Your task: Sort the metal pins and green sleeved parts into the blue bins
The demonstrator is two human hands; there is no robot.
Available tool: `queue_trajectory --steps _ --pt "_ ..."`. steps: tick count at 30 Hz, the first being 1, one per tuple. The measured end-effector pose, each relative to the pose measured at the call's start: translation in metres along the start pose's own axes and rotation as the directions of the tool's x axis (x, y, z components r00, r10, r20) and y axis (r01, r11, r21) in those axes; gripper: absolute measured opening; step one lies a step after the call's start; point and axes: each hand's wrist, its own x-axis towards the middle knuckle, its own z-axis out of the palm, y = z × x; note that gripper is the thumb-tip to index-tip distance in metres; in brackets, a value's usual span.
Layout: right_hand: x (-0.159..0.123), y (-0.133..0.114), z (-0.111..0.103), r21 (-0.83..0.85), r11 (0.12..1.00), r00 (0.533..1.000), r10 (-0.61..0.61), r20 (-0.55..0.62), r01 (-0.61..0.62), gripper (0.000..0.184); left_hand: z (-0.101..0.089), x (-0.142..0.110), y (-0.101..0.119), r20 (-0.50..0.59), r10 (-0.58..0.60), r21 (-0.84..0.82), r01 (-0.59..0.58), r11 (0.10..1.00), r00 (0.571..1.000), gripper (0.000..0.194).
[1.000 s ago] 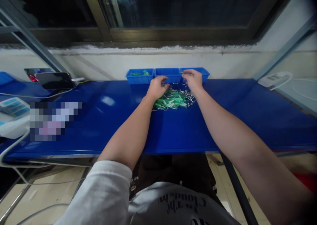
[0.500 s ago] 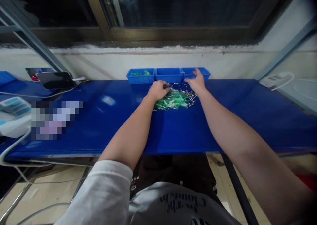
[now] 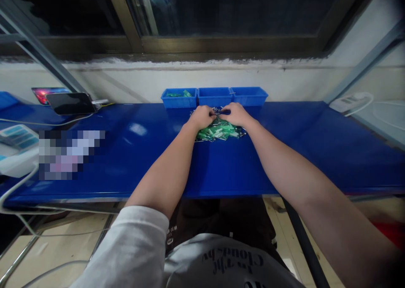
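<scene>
A mixed heap of clear green plastic pieces [image 3: 218, 131] and thin silver metal pins [image 3: 216, 110] lies on the blue table. Over the left part of this heap is my left hand [image 3: 201, 117], its thumb and fingers pinched together. What it holds is too small to name. My right hand [image 3: 236, 114] reaches in from the other side, fingers curled towards the thumb and close to the left fingertips. Whatever sits between the right fingers cannot be made out. Part of the heap is hidden beneath both hands.
Behind the heap stand three blue bins in a row; the left bin [image 3: 179, 104] contains green pieces, and a metal pin lies by the right bin [image 3: 249, 100]. A phone [image 3: 71, 103] leans at the left, near a white device [image 3: 19, 150] with cables. Another white device [image 3: 351, 101] is far right.
My right hand has moved left and down, from the front of the right bin to the heap beside my left hand, and its fingers have closed in. My left hand stays nearly in place.
</scene>
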Motion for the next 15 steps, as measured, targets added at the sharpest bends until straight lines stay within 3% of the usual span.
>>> queue_trajectory --steps 4,10,15 --pt "-0.0013 -0.0056 -0.0024 0.029 1.000 0.999 -0.012 0.046 0.010 0.016 0.0002 0.0006 -0.0001 -0.009 0.027 -0.018 -0.027 0.999 1.000 0.015" --pt "-0.0020 -0.0076 -0.0048 0.041 0.999 0.999 -0.012 0.043 0.010 0.013 -0.0005 -0.0010 0.0009 -0.020 0.044 -0.003 -0.044 0.999 0.999 0.018" --pt "-0.0020 -0.0112 -0.0059 0.128 0.991 0.998 -0.036 -0.042 0.041 0.013 -0.0012 -0.0028 0.0017 -0.057 0.035 -0.020 -0.037 0.999 0.998 0.021"
